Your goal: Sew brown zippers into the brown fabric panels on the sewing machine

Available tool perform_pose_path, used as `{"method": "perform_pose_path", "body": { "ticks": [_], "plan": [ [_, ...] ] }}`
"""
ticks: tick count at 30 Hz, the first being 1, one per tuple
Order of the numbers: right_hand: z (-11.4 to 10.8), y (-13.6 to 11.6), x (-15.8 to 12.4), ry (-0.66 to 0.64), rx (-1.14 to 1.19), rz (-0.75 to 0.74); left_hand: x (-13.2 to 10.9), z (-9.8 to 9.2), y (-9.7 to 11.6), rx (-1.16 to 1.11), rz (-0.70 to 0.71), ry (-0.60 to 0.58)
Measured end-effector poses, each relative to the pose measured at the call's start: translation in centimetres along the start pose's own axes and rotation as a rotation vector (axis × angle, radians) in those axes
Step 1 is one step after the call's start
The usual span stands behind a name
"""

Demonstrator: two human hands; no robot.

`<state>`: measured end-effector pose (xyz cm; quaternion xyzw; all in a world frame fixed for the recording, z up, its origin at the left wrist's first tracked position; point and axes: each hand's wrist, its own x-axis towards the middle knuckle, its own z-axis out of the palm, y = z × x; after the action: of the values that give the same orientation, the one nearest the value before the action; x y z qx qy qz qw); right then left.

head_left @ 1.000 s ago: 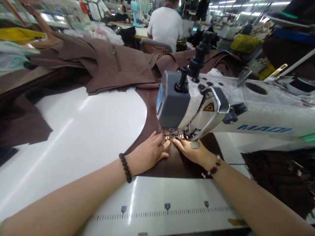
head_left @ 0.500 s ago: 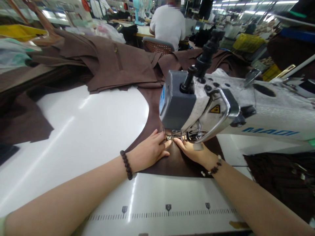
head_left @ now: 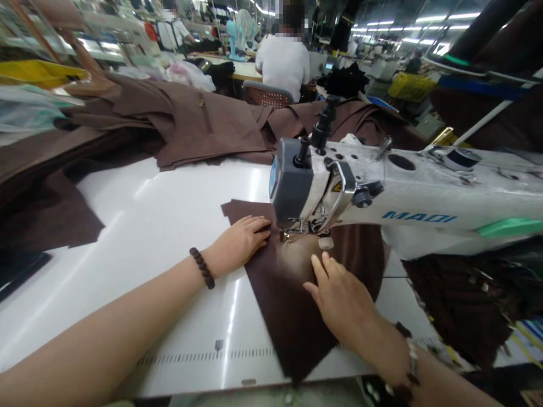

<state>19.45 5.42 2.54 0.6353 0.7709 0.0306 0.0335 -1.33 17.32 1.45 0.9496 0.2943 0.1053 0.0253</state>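
Your left hand (head_left: 241, 243) lies open and ungripped on the left margin of the brown piece (head_left: 292, 299), fingers stretched toward the head of the sewing machine (head_left: 294, 181). Your right hand (head_left: 345, 297) is open too, with fingers spread over the right part of that piece, near the presser foot (head_left: 286, 234); you hold nothing clenched in it. The brown piece runs beneath the presser foot, and its pointed near corner reaches the front edge of the white table (head_left: 169, 206), covering part of the printed scale (head_left: 186, 358) there. Layered brown panels (head_left: 216, 121) lie along the table's back edge, and a dark heap (head_left: 458, 305) sits toward its right edge.
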Motion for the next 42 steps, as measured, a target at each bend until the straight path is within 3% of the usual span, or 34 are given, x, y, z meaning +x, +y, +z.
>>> {"method": "perform_pose_path", "body": {
  "ticks": [4,7,10,18,42],
  "plan": [
    [-1.5,-1.5,-1.4,-0.088,0.048,-0.054,-0.3,-0.3,2.8,-0.061,-0.046,0.043],
    [-2.4,-0.8,0.8,-0.038,0.091,-0.050,-0.2,0.2,4.5,-0.055,-0.073,0.041],
    [-1.9,-0.1,3.2,0.057,0.136,-0.052,0.3,0.6,5.1,-0.031,-0.135,0.008],
    [2.1,0.3,3.7,0.075,0.274,-0.087,0.9,0.9,5.4,-0.022,-0.200,-0.038],
    [2.0,0.0,4.4,0.040,0.261,-0.042,1.0,1.6,4.4,-0.160,-0.200,0.030]
  ]
}}
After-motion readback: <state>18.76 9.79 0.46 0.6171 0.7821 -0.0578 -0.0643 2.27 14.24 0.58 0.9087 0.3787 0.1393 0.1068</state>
